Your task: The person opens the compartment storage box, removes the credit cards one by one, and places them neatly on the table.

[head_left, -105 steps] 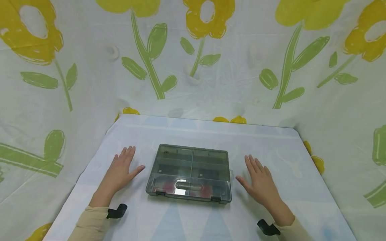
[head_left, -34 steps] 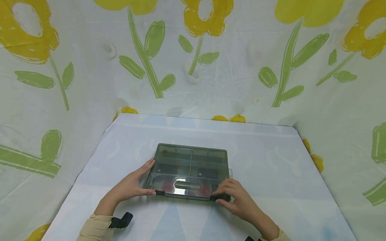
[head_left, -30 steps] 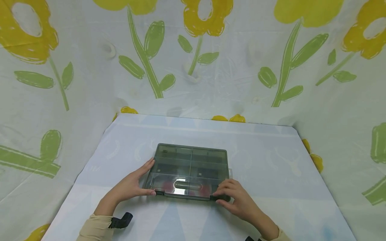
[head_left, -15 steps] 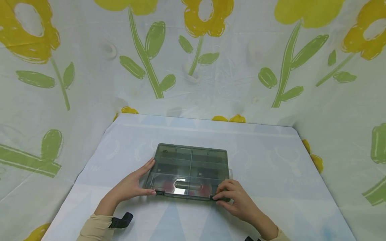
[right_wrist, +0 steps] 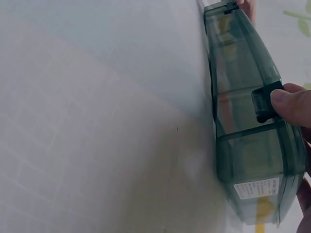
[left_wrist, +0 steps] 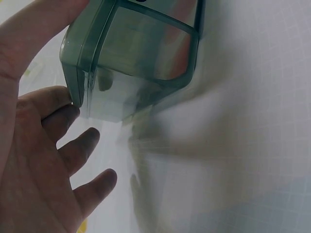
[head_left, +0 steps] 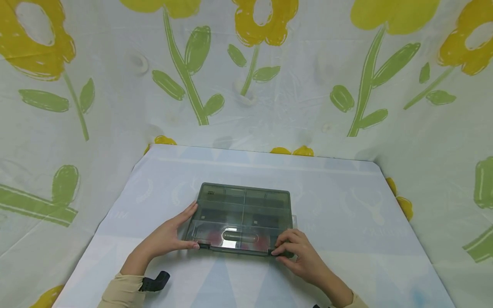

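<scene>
Work on the green-tinted storage box (head_left: 227, 196) looks barely begun: both hands are in place, but the lid (head_left: 268, 201) lies down, and the latches and the contents beneath seem to be what is left to deal with. The box sits flat about the middle of the surface (head_left: 366, 205), well apart from its left, right and far edges.

The right hand (head_left: 298, 252) pinches the box's near right corner at the right latch (right_wrist: 265, 102). The left hand (head_left: 163, 237) is unclenched, its fingers resting against the box's left side, thumb at the left latch (head_left: 206, 246).

Only the head view takes in both hands and the divided compartments together, yet there fingers mostly cover the right latch. The right wrist view bares that latch, the thumb on it, plus a white label (right_wrist: 256, 188) too small to read. The left wrist view shows two fingertips standing off the box; it cuts off the thumb tip, so how hard that presses I cannot tell.
</scene>
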Motion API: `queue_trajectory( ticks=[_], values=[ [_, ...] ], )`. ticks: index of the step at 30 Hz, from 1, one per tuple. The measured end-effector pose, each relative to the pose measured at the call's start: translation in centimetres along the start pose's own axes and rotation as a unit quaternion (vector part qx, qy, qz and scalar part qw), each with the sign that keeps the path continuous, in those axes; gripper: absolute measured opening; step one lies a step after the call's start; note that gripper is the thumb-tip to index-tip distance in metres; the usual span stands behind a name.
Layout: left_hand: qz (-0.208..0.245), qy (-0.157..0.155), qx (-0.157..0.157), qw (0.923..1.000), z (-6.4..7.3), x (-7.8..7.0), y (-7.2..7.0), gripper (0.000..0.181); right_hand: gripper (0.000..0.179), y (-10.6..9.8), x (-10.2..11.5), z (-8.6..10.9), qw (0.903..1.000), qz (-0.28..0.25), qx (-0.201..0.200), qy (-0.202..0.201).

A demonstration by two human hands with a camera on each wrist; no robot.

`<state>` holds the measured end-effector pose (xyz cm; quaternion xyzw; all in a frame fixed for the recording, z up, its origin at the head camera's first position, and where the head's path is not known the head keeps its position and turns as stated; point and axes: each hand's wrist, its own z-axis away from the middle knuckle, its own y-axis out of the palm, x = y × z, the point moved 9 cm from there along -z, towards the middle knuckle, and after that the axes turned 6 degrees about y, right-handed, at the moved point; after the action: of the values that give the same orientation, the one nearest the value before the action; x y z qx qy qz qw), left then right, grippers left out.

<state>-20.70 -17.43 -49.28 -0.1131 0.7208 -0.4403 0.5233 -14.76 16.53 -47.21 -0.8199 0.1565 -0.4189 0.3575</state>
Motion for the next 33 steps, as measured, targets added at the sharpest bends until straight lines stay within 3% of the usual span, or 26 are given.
queue_trajectory(
  ticks=[18, 33],
  values=[
    [0.000, -0.006, 0.000, 1.0000, -0.13, 0.40, 0.08, 0.118, 0.029, -0.05, -0.11, -0.12, 0.9990, -0.042, -0.009, 0.013],
    [-0.012, -0.015, 0.006, 0.9998, -0.22, 0.42, 0.09, 0.120, 0.026, 0.13, -0.49, 0.03, 0.9990, -0.038, 0.005, 0.024]
  ],
)
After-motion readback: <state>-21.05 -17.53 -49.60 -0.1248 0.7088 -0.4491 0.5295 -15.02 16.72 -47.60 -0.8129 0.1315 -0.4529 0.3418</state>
